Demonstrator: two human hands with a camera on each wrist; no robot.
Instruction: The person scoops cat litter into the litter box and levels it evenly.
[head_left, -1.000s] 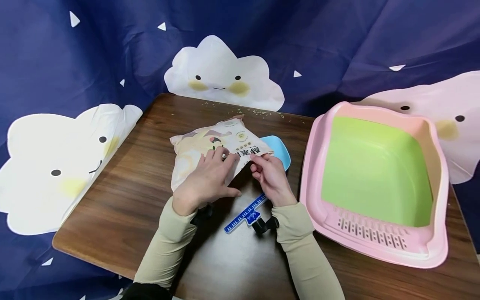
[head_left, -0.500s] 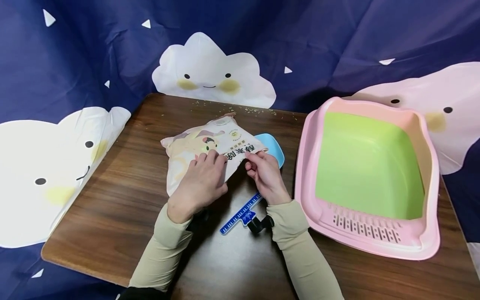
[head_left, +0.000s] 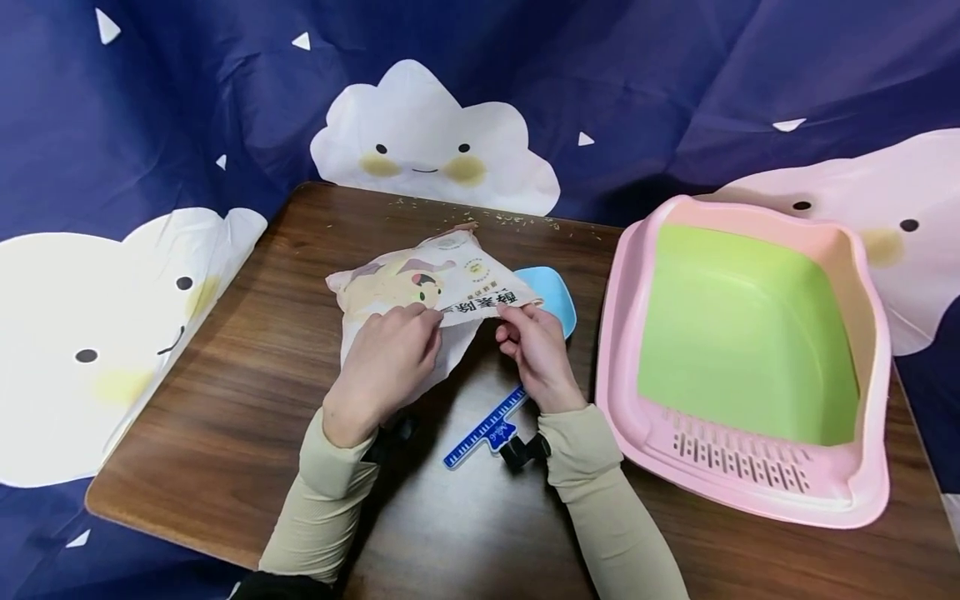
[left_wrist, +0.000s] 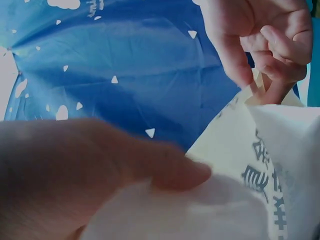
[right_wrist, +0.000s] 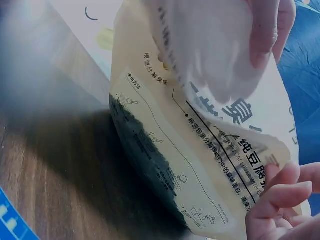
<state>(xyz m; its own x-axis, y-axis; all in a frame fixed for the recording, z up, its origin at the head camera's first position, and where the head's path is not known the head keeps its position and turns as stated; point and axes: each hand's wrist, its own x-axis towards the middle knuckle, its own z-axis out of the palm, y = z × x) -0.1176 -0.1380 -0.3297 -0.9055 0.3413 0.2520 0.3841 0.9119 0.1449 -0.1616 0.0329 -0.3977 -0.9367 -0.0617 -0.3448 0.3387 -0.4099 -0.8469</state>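
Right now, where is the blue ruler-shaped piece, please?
In the head view, the blue ruler-shaped piece lies on the wooden table between the two sleeves, close to the right hand and left of the pink tray.

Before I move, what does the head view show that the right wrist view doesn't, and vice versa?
Only the head view: the pink bin with its green inside and the light blue object partly behind the bag.
Only the right wrist view: small line drawings printed on the bag.
Both: the bag, the left hand and right hand pinching it, the blue bar, the table.
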